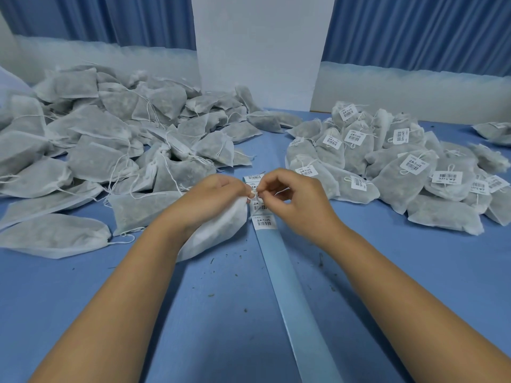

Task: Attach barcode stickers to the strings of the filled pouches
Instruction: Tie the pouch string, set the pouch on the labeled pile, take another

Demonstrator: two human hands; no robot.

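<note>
Blue table: left hand grips a white, filled pouch; right hand pinches its string over the sticker strip.

- My left hand hides the neck of the pouch, just left of the sticker strip.
- The white bit my right hand pinches above that strip is too small to tell.

The desk was flat mid-blue, flecked with dark specks on both sides of the backing strip, itself a paler, greyer blue. Stickers on the strip were white with black barcode stripes. The pouch at its left edge was brighter white. Left of the strip, the left pile was mottled grey-white with white strings. Right of it, the right pile was the same grey. Beyond the strip, curtains showed blue vertical pleats beside a plain white panel.
</note>
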